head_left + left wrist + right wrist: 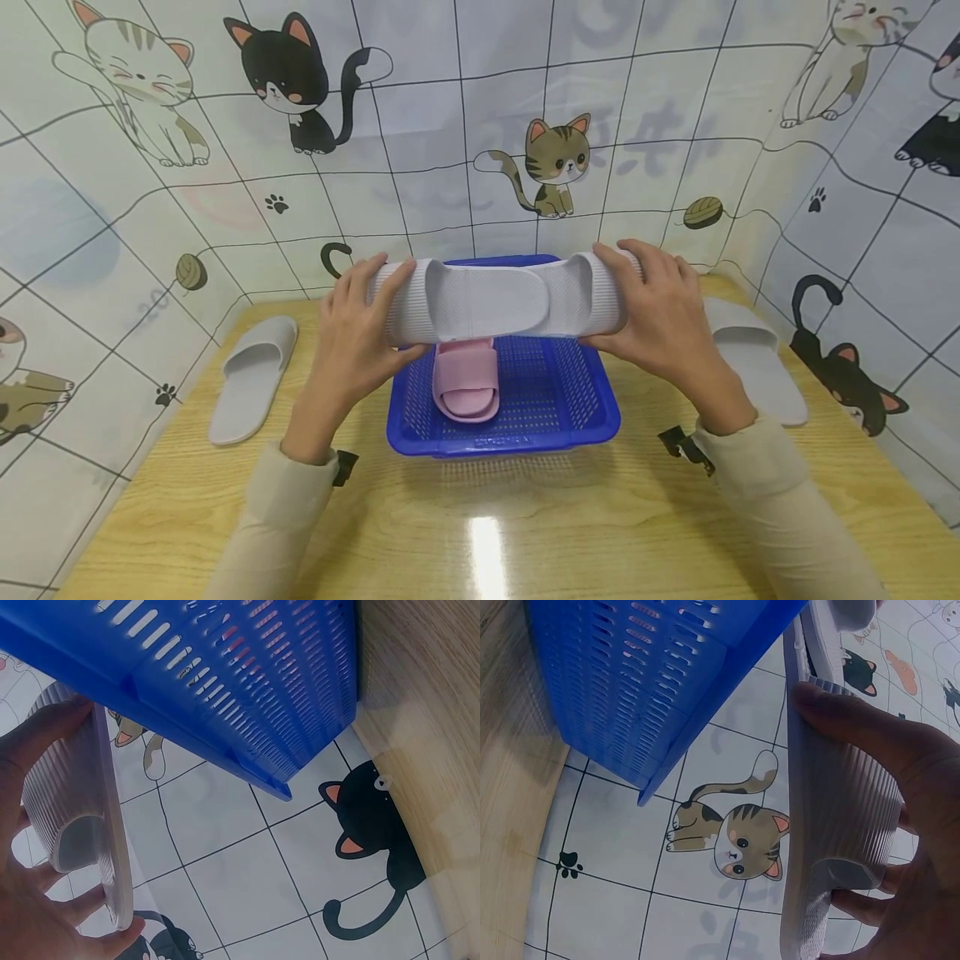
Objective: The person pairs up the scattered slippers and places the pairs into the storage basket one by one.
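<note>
A pair of pale grey slippers (491, 300), heels overlapping and straps at opposite ends, is held level above a blue basket (502, 443). My left hand (352, 337) grips the left slipper round its ribbed strap, thumb below. At the other end, my right hand (663, 321) holds the right slipper the same way. Both wrist views show fingers wrapped about a ribbed strap (67, 772), (847, 802) beside the basket. Pink slippers (467, 379) lie in the basket's left part; the held pair partly hides them.
One grey slipper (255, 379) lies on the wooden table (420, 533) to the left. Another grey slipper (757, 367) lies at the right, partly behind my right forearm. A cat-print covering (427, 125) rises behind and on both sides.
</note>
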The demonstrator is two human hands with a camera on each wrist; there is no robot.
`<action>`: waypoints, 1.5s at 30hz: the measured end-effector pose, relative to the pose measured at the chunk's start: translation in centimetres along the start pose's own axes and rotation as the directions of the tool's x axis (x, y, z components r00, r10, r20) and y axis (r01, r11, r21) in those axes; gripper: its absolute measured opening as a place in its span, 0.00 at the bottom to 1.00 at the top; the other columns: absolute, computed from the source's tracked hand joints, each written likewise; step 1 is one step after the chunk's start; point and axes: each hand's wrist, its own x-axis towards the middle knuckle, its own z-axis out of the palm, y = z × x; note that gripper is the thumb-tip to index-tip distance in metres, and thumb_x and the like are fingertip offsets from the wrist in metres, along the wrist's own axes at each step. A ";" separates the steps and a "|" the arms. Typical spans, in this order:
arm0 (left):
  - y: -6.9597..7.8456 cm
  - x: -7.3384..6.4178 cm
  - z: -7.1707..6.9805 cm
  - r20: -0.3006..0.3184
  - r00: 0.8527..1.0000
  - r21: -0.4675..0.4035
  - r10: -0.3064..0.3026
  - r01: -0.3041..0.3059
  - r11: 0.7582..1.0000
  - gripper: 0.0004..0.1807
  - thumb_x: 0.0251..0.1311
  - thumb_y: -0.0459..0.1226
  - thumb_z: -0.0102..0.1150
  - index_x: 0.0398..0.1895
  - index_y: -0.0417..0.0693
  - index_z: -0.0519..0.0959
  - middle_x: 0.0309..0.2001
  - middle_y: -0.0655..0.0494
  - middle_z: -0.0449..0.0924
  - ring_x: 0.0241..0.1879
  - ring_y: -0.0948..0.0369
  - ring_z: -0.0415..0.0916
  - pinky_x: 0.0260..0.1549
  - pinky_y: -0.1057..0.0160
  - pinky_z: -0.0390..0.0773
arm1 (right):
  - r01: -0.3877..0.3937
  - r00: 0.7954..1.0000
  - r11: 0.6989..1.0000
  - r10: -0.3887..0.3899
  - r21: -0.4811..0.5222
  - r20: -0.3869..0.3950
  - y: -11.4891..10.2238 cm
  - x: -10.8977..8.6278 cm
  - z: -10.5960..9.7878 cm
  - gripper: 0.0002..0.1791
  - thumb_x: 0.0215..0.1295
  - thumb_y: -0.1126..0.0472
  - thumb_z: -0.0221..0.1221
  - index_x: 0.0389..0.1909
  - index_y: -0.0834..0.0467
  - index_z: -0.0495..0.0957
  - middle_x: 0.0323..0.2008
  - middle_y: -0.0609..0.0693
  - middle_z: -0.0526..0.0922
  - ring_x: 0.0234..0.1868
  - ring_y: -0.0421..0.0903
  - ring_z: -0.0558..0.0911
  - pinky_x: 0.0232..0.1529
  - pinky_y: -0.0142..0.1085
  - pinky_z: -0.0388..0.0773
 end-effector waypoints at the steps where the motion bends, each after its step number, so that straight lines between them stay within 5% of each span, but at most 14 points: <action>1: 0.0 0.0 0.0 0.000 1.000 0.001 0.002 -0.002 1.000 0.65 0.30 0.50 0.89 0.77 0.65 0.62 0.76 0.42 0.61 0.74 0.38 0.59 0.64 0.30 0.65 | 0.004 1.000 1.000 -0.004 -0.001 -0.002 0.0 0.0 0.0 0.66 0.25 0.43 0.87 0.73 0.51 0.67 0.68 0.65 0.71 0.68 0.64 0.70 0.60 0.70 0.66; 45: 1.5 -0.1 0.5 0.024 0.998 0.003 0.059 -0.059 0.998 0.65 0.32 0.57 0.87 0.79 0.66 0.61 0.76 0.43 0.62 0.73 0.40 0.61 0.57 0.35 0.70 | 0.020 0.999 0.999 -0.019 -0.028 0.047 -1.9 -0.1 0.0 0.65 0.28 0.38 0.85 0.73 0.49 0.66 0.69 0.65 0.70 0.69 0.65 0.70 0.65 0.72 0.63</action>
